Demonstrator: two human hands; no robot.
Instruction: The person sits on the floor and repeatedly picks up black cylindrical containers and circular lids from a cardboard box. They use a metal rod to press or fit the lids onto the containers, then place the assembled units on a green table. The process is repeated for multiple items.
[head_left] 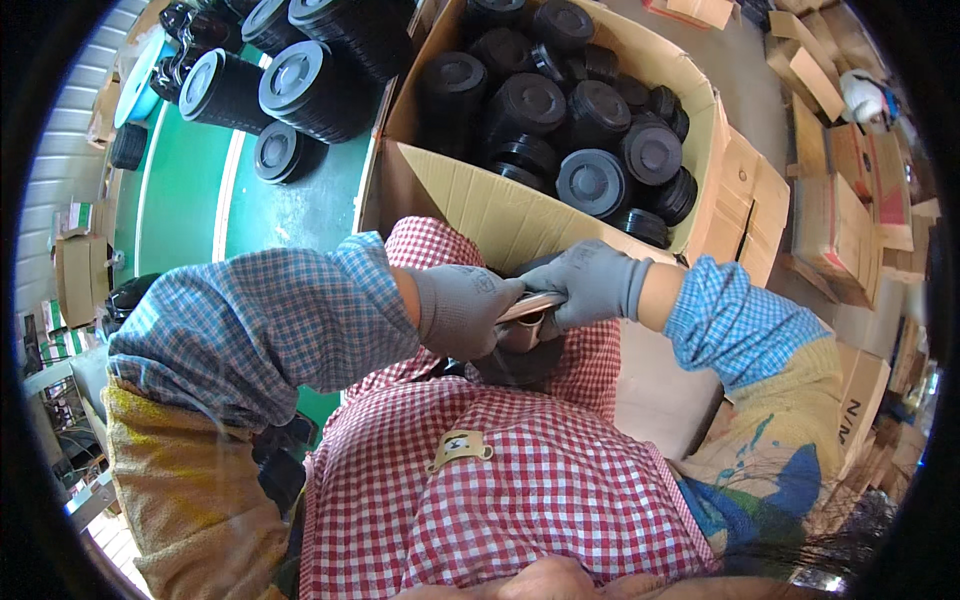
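the black round part (520,350) sits in my lap, against the red checked apron (520,480), and across its top lies a thin metal blade (532,305), pale and shiny, probably a trimming knife or scraper, though i cannot tell which. my left hand (462,312) is clenched around the near end of the blade and the part's edge, its fingers (495,300) curled tight. my right hand (590,285) closes over the far side, its fingers wrapped down on the blade and the part together. i judge i hold it low and close to my body so both hands can press on it steadily. most of the part is hidden under my grey knit gloves, so its exact shape is unclear; what shows is dark, matte and curved, like moulded plastic.

just beyond my hands stands an open cardboard box (470,200), its brown flap leaning toward me, within easy reach. it is filled with black round lids (592,182), disc-shaped with a raised ring and centre, jumbled at all angles. further off to the left, stacks of the same black discs (310,90) lie on their sides on the green floor (190,190). to my right, flat cardboard sheets (835,215) are piled up.
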